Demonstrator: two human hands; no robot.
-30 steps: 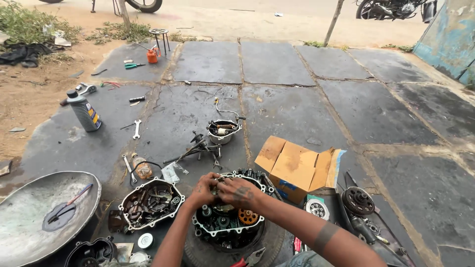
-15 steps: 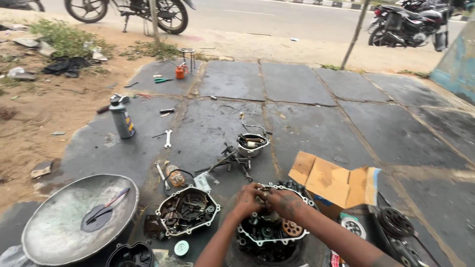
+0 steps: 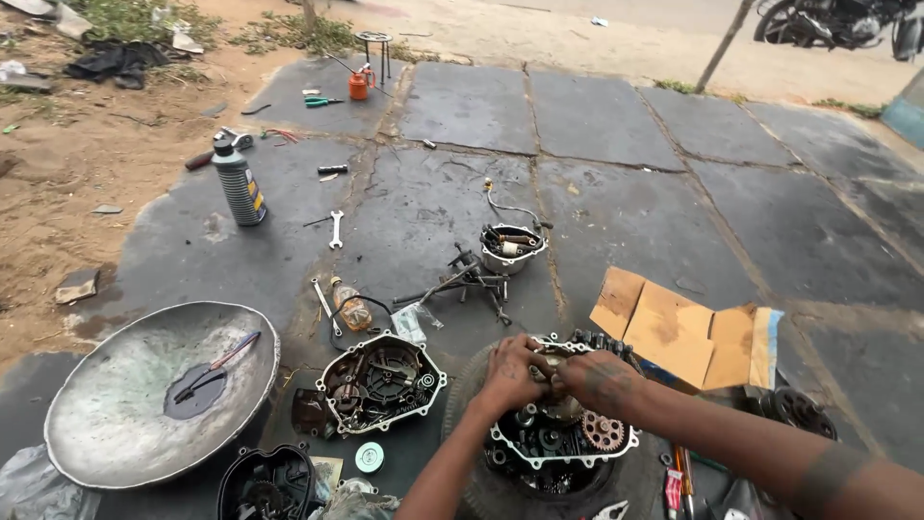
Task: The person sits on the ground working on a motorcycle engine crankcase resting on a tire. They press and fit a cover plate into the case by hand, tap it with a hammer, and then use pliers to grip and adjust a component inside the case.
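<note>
Hands: my left hand [image 3: 508, 374] and right hand [image 3: 595, 377] meet, fingertips together, over the top edge of an open engine case [image 3: 560, 438].
Grip: both sets of fingers are curled and pinched on a small metal part between them; I cannot tell exactly what it is.
Engine case: directly beneath my fingers, resting on a tyre [image 3: 481, 486], an orange-toothed gear [image 3: 603, 430] just below my right fingers.
Left of my fingers: a separate engine cover [image 3: 381, 381], inner side up; farther left, a wide metal basin [image 3: 159, 393].
Beyond my fingers: a small bowl of parts [image 3: 511, 247].
Right of my fingers: flattened cardboard [image 3: 685, 330].
</note>
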